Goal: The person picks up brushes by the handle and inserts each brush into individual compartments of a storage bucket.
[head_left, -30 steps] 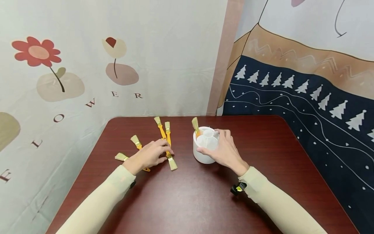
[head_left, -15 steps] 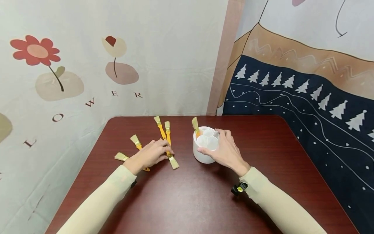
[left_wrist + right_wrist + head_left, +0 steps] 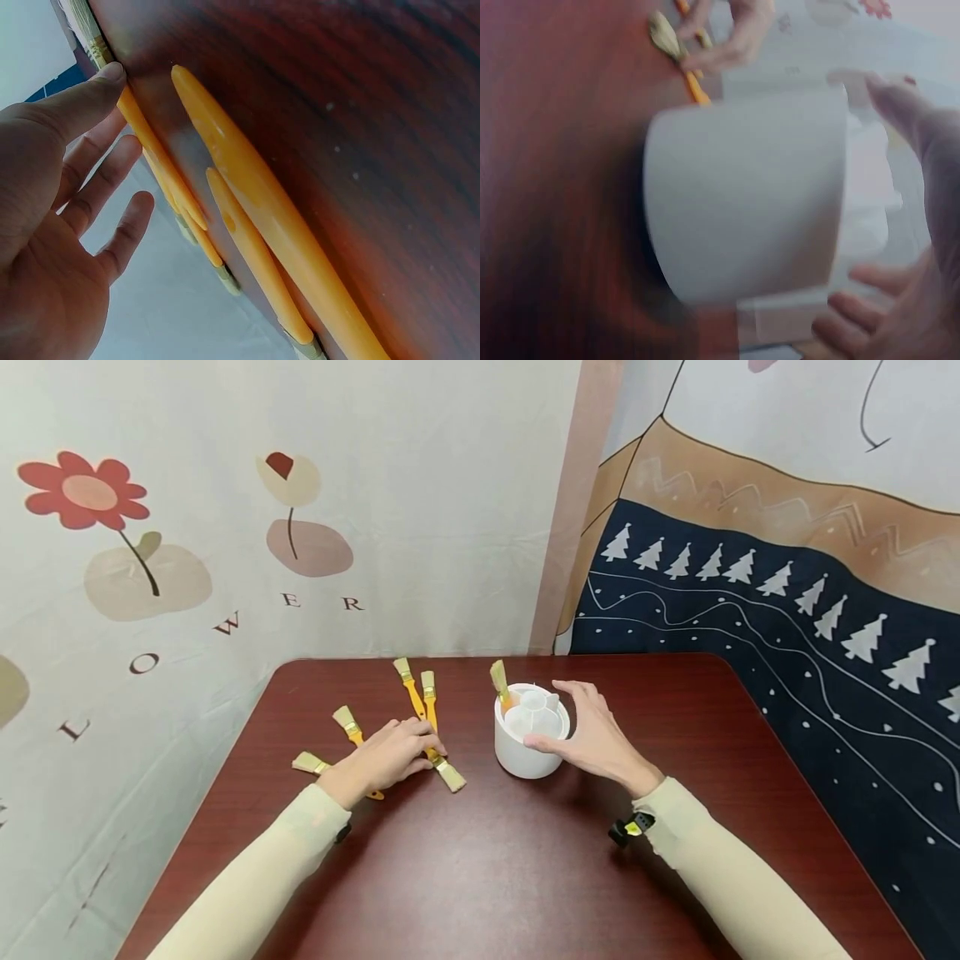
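Note:
In the head view my left hand (image 3: 386,758) is low over the table and pinches a paintbrush (image 3: 452,776), its bristles pointing towards the front right. The left wrist view has the thumb at the ferrule of this yellow-handled paintbrush (image 3: 150,142). A round white brush holder (image 3: 527,753) with an inner divider stands upright in the middle; one paintbrush (image 3: 499,677) leans up out of its left side. To the right of the holder is my right hand (image 3: 600,739), fingers spread, thumb close to the rim. The right wrist view shows that hand beside the holder's top (image 3: 742,195).
Two paintbrushes (image 3: 406,672) lie behind the left hand, bristles towards the table's back edge. Two more lie left of it, the upper paintbrush (image 3: 347,722) and the lower paintbrush (image 3: 309,762) partly under the wrist. A printed cloth (image 3: 450,527) hangs behind the dark red table (image 3: 495,877).
My right hand has let go of the white holder and drawn back to the right. The bristle end of the paintbrush at my left hand has swung slightly right.

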Tool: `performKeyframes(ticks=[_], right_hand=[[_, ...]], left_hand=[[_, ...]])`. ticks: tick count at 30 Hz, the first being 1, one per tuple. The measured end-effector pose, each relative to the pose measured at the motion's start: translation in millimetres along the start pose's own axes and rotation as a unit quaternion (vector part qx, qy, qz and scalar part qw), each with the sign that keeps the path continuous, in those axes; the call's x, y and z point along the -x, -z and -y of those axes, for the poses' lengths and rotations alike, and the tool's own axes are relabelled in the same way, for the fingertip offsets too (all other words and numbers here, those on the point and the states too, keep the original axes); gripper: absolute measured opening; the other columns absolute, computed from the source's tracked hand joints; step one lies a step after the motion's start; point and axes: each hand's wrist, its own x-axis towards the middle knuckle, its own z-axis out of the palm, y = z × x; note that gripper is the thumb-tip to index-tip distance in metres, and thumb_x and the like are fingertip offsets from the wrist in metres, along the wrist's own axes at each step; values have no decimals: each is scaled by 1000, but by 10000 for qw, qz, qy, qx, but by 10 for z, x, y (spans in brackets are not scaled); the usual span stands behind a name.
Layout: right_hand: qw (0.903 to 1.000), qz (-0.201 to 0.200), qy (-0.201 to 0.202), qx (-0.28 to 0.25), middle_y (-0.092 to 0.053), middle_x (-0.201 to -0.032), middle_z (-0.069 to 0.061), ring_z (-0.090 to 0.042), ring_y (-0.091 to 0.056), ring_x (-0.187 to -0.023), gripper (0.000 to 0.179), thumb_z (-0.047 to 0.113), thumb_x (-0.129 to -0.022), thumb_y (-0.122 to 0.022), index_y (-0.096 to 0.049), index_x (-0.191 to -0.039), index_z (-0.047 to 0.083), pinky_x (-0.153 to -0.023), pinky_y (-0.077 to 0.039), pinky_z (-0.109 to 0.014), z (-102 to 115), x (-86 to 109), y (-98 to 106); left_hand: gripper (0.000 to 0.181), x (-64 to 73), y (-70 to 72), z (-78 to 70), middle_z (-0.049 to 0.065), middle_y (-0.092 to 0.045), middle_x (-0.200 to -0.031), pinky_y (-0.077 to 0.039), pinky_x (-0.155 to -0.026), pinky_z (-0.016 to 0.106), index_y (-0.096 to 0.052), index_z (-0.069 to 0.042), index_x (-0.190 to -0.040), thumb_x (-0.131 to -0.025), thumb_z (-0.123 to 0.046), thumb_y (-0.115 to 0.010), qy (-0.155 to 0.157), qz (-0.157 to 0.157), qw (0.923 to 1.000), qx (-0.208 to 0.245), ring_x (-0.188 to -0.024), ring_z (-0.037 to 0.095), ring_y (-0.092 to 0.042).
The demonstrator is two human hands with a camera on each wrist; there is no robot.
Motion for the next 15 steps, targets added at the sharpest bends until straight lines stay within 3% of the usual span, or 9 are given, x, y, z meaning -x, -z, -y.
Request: performKeyframes(ticks=[7, 15], right_hand=[[9973, 607, 368, -163, -43, -183, -8, -41, -41, -169, 113, 61, -89, -97, -41, -180, 23, -133, -41, -79, -133, -85, 158], [9937, 912, 566, -313, -48, -181, -5, -42, -46, -167, 111, 56, -89, -99, -44, -179, 20, -134, -42, -77, -203, -165, 182]], left_hand=[[23, 15, 12, -21, -1, -79, -123, -57, -93, 47, -86, -22, -125, -102, -23, -92, -9, -9, 10000, -16, -118, 24, -72], [21, 24, 20, -44, -2, -79, -122, -56, -94, 47, -85, -20, -123, -103, -23, -91, 49, 69, 10000, 4, -120, 23, -73]])
